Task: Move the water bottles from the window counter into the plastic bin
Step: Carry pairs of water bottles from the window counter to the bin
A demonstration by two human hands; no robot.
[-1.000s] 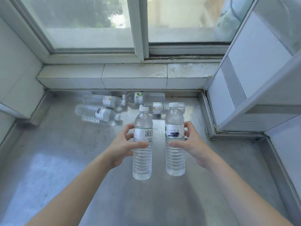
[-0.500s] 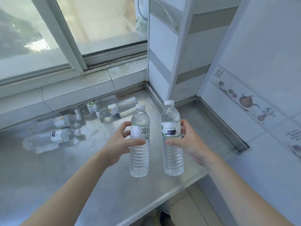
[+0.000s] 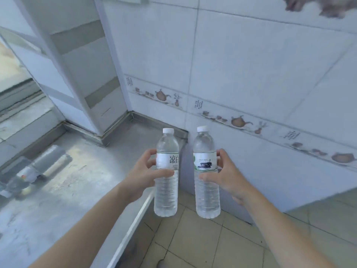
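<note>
Both hands' fingers wrapped round clear plastic water bottles: left hand [image 3: 142, 176], right hand [image 3: 228, 177] | view swung right off steel desk [image 3: 63, 190] since a second ago | bin unseen, carry underway

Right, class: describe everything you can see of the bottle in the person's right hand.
The right-hand bottle is clear ribbed plastic, seemingly full of water, with a white screw cap and a white label edged in green bearing dark print too small to read. It is upright, held in the air past the counter's edge, above the tiled floor. The right hand grips it around the label, thumb across the front. It stands beside the other held bottle, not touching it.
</note>
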